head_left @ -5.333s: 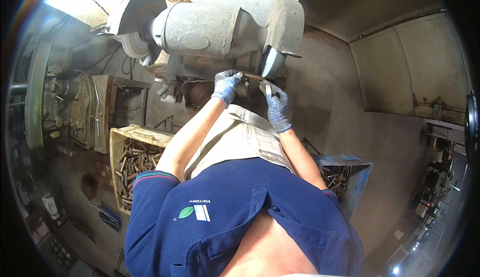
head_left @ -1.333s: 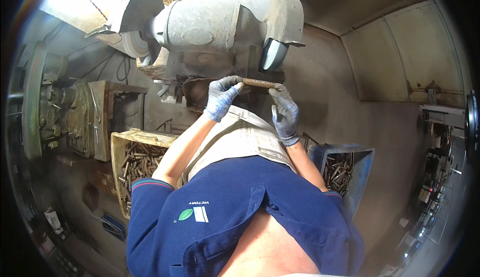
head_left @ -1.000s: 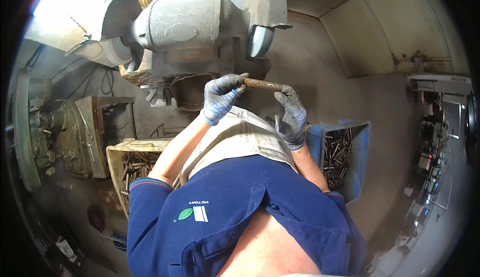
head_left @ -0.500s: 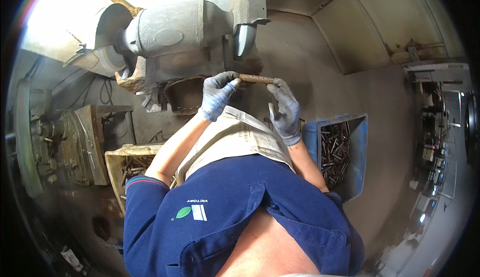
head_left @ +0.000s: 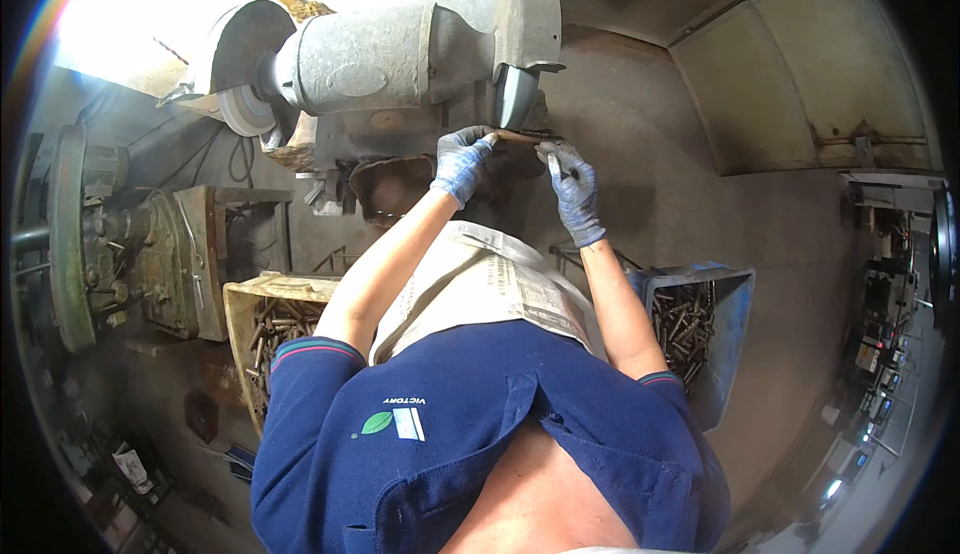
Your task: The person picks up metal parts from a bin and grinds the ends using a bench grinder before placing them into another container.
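Note:
A slim brownish rod [head_left: 516, 137] lies level between my gloved hands; a row of small dark spots showed along it earlier. My left hand [head_left: 461, 166] is closed on its left end. My right hand [head_left: 574, 194] pinches the right end with thumb and fingers. Just beyond the rod is the right wheel [head_left: 517, 96] of a grey bench grinder [head_left: 365, 59], under its guard. The rod is close below that wheel; whether they touch I cannot tell. At the grinder's left end sits a pale wheel [head_left: 246, 111].
By my left arm stands a cream bin [head_left: 238, 329] of metal pieces; a blue bin [head_left: 738, 339] with similar pieces is by my right. A dark pan [head_left: 355, 194] hangs below the grinder. Green machinery [head_left: 70, 244] stands far left, and metal panels [head_left: 800, 84] at far right.
Both hands have carried the rod forward, closer to the grinder's right wheel. My right fingers have closed further round its end. The whole view has shifted slightly.

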Demonstrator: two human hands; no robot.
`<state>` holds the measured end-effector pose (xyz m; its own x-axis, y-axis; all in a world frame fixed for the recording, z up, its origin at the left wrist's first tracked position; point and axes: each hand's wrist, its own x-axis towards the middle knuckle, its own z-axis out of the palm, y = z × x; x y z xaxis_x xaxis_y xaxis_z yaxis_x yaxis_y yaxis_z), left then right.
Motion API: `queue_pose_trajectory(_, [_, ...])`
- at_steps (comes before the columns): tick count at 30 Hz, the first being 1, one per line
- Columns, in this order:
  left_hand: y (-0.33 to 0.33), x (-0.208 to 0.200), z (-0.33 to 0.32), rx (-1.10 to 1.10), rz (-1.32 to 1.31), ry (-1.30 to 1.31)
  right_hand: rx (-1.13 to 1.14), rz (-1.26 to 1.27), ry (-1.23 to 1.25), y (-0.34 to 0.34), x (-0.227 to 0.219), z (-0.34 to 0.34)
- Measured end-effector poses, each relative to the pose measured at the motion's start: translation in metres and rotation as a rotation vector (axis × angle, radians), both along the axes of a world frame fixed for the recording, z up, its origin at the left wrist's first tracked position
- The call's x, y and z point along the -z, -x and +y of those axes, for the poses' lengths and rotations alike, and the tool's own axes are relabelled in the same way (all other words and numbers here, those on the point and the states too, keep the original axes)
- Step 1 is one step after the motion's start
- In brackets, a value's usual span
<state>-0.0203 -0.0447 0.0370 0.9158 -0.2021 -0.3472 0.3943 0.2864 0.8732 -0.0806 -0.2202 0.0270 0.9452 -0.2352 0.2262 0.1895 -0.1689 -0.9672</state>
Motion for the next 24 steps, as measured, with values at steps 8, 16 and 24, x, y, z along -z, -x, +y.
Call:
queue_pose_trajectory(8, [-0.007, -0.008, 0.019, -0.047, 0.027, -0.057, -0.013, 0.064, -0.198, -0.012, 0.014, 0.024])
queue_pose_trajectory(16, [-0.013, 0.016, 0.046, -0.100, -0.006, -0.114, -0.040, 0.103, -0.358, -0.020, 0.023, 0.052])
queue_pose_trajectory(24, [0.038, -0.036, 0.049, 0.017, -0.106, 0.008, -0.091, -0.283, 0.388, 0.045, -0.060, 0.033])
